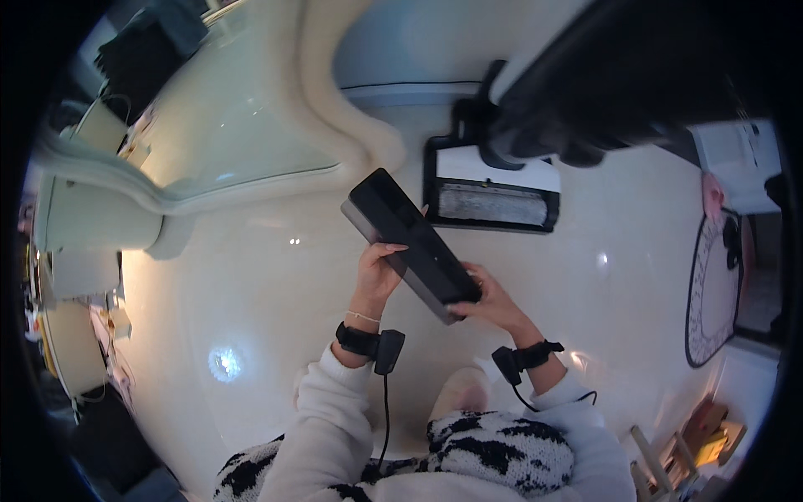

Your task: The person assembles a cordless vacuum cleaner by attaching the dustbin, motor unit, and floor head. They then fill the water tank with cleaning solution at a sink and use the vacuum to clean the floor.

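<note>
Box (421,249), long and black with a greyish side, is held up at a slant above the pale shiny floor (276,284) — far end pointing up and left. Left hand (376,274) is wrapped round the middle from the left edge, thumb on top and a fingertip peeking over the far side. Right hand (495,303) has the near end pinched between thumb and fingers. Just beyond it on the floor sits a black cleaner head (431,180) with a fuzzy grey roller (493,205) showing, next to a big dark upright body (636,75) — and off right there's a pale rounded mat (711,293) edged in black
</note>
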`<state>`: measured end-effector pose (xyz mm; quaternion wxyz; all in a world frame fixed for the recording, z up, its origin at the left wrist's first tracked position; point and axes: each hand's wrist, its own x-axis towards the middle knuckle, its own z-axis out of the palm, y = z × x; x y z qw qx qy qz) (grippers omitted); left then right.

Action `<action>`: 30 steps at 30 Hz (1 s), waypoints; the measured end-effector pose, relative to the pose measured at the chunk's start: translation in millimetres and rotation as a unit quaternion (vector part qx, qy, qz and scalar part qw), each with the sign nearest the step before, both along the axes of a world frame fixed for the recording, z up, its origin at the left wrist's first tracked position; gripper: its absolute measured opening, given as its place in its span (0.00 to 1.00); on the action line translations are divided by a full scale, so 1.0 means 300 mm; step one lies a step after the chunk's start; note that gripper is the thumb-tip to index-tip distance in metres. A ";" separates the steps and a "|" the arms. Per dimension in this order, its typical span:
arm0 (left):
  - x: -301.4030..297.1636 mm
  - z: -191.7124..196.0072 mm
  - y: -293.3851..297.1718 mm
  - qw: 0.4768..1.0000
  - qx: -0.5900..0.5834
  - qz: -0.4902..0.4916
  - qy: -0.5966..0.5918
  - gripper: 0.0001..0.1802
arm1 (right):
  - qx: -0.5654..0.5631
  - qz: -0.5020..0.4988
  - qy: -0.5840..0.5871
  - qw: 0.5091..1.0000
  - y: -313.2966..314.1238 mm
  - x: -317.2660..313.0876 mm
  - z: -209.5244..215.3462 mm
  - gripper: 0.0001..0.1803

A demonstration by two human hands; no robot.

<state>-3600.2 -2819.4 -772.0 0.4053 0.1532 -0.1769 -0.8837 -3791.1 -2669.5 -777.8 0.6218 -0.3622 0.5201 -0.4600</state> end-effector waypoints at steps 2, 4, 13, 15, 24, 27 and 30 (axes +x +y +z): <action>-0.078 0.030 0.009 1.000 0.011 0.010 0.008 0.28 | 0.030 -0.112 -0.020 0.993 0.060 -0.088 -0.047 0.38; -0.131 0.060 0.006 0.999 0.030 0.017 0.031 0.27 | 0.030 -0.234 -0.036 0.971 0.112 -0.163 -0.077 0.30; -0.382 -0.075 -0.043 0.852 -0.204 0.100 -0.471 0.22 | -0.045 -0.456 0.168 0.873 -0.096 -0.550 -0.070 0.21; -0.406 -0.124 -0.033 0.754 -0.301 0.151 -0.565 0.23 | 0.036 -0.444 0.266 0.855 -0.147 -0.563 -0.088 0.24; -0.451 -0.240 -0.047 0.809 -0.296 0.252 -0.441 0.32 | -0.020 -0.465 0.421 0.778 -0.149 -0.577 -0.165 0.28; -0.434 -0.232 -0.105 0.814 -0.288 0.161 -0.477 0.31 | 0.036 -0.406 0.265 0.874 -0.157 -0.620 -0.133 0.25; -0.424 -0.202 -0.146 0.797 -0.270 0.106 -0.530 0.30 | 0.060 -0.373 0.178 0.908 -0.150 -0.667 -0.106 0.22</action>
